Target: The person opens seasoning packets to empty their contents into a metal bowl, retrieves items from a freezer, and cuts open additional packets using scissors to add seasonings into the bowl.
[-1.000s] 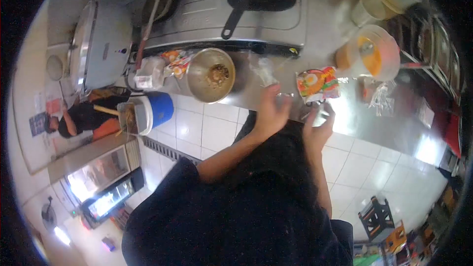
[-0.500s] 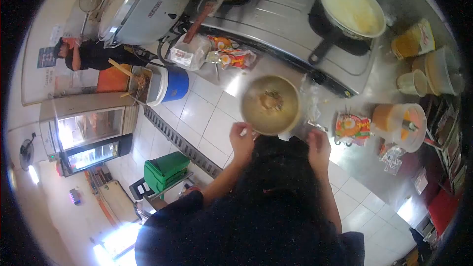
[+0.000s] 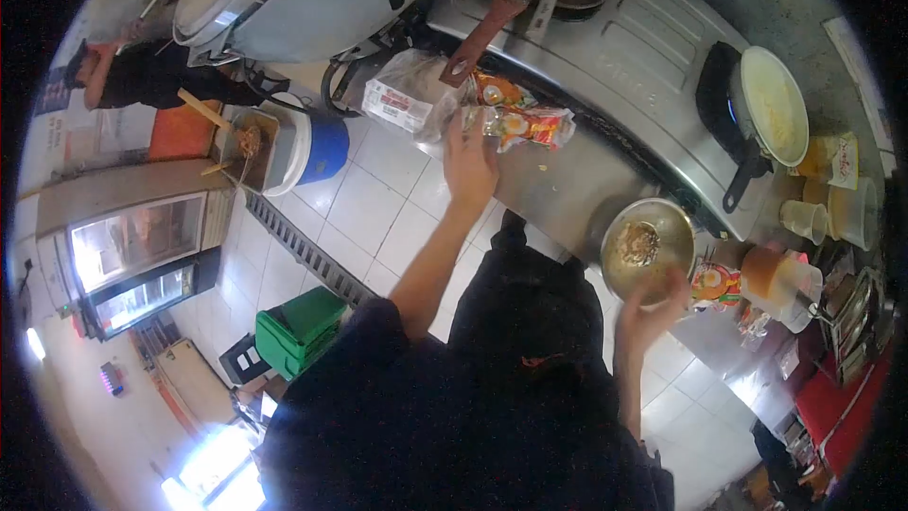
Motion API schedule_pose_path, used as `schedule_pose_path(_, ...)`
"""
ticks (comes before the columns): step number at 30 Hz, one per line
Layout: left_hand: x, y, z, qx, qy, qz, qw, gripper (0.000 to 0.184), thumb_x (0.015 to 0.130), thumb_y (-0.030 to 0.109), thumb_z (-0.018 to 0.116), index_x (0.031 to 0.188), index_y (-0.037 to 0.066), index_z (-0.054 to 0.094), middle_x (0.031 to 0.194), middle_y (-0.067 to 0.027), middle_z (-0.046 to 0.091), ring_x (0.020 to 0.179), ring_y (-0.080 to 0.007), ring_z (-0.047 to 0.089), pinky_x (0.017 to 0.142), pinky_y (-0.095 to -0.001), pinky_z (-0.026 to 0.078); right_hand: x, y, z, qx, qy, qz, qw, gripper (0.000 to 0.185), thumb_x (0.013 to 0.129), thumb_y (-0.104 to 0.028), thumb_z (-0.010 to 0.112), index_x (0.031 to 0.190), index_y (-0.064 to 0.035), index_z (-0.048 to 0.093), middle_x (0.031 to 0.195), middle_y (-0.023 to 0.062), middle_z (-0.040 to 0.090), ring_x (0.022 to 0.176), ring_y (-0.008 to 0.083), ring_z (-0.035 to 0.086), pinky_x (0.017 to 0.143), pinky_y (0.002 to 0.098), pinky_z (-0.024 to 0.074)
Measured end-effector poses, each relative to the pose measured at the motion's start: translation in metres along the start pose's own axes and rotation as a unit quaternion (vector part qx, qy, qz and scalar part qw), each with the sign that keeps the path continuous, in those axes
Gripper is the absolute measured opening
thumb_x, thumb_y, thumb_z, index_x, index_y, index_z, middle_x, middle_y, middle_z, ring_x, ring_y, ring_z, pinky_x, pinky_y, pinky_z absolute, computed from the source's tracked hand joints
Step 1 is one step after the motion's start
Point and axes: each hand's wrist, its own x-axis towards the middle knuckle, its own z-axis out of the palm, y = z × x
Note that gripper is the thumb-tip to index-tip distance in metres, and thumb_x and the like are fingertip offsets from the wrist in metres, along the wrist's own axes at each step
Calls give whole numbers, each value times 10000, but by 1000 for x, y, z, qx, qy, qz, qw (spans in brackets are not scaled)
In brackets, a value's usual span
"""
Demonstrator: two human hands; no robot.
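Careful: your bowl [image 3: 673,244] sits by the counter's [image 3: 567,191] edge; a nudge from your right hand [image 3: 653,310], at its rim, could tip it. Your left hand [image 3: 470,170], at the packets [image 3: 537,128], might knock the spatula [image 3: 485,35]. Whether either hand's fingers grip, I cannot tell.

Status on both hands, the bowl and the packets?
Left hand at the red packets, grip unclear. Right hand at the near rim of the metal bowl. Possible snag: spatula's brown handle, close beside the packets.
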Motion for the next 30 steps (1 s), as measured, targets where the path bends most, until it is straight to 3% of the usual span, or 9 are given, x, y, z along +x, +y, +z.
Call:
schedule_pose_path(3,2,-45,22,27,-98,55,993,416,805,61,634,1219,97,623,1257,-172,581,1092,-367,574,915,-436,491,36,-72,76,-12,-182,-168,969,365,850,-141,662,1178,-8,571,1174,214,559,1109,385,526,971,468,409)
schedule_pose_path(7,-6,-42,17,-53,-115,56,990,293,808,71,630,1095,75,686,1185,-136,642,1051,-356,593,888,-454,505,71,-103,192,36,-165,-264,950,287,827,-55,596,1107,7,615,1174,198,605,1083,380,575,927,464,473)
schedule_pose_path(12,-26,-82,32,-67,-107,81,989,317,816,108,581,1108,19,666,1171,-168,648,1116,-336,581,996,-460,413,88,-78,295,-257,-317,-247,879,329,873,-190,533,1168,-83,632,1136,136,638,1064,324,606,930,467,469)
schedule_pose_path(13,-21,-71,19,-103,-136,43,984,306,812,93,592,1097,18,676,1184,-173,645,1093,-359,583,982,-454,427,88,-81,294,-228,-254,-256,905,339,851,-186,544,1152,-66,644,1134,162,638,1077,335,590,895,497,495)
schedule_pose_path(16,-18,-55,-6,-53,-124,45,990,318,820,54,587,1119,-16,672,1207,-182,635,1017,-371,577,926,-443,457,91,-105,257,-243,-329,-140,902,339,866,-226,548,1158,-85,643,1114,139,641,1070,309,584,883,490,478)
schedule_pose_path(18,-20,-65,-2,-54,-121,49,990,322,833,62,581,1132,-25,659,1218,-187,628,1023,-378,574,935,-443,450,84,-89,272,-290,-289,-318,855,348,863,-251,546,1164,-106,645,1121,125,639,1083,292,573,875,461,454)
schedule_pose_path(22,-15,-87,0,-74,-142,48,986,352,848,57,558,1185,-27,614,1251,-227,601,1113,-401,567,975,-452,431,65,-123,223,-156,-174,-268,935,299,806,-203,594,1080,-98,652,1085,95,652,1082,292,569,886,422,441)
schedule_pose_path(28,-9,-79,7,-209,-113,-23,971,422,802,77,599,1209,-32,569,1283,-250,559,1139,-398,548,969,-422,438,48,-95,197,9,-52,-259,964,283,763,-24,629,1046,-43,625,1057,129,677,1008,324,625,893,425,486)
schedule_pose_path(30,-3,-57,-4,-225,-100,-36,969,462,780,69,604,1226,-35,542,1306,-245,503,1171,-399,499,1004,-419,400,45,-96,186,93,-8,-119,988,178,825,-69,620,994,-12,619,925,165,679,828,328,671,714,402,531)
